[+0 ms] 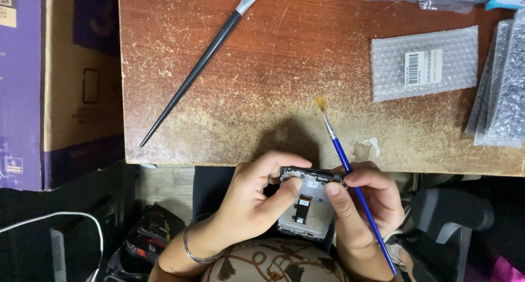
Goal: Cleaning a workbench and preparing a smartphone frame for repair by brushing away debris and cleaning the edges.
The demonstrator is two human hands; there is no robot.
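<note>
An opened phone frame with a black flex cable on its silver back sits between both hands, just below the front edge of the worn wooden table. My left hand grips its left side, thumb on the middle. My right hand holds its top right corner and also a thin blue-handled brush, whose yellow bristles point up over the table.
A long black-handled flat brush lies diagonally on the table's left part. Bubble-wrap bags lie at the right, with more stacked at the right edge. A cardboard box stands left of the table. Cables and bags lie on the floor below.
</note>
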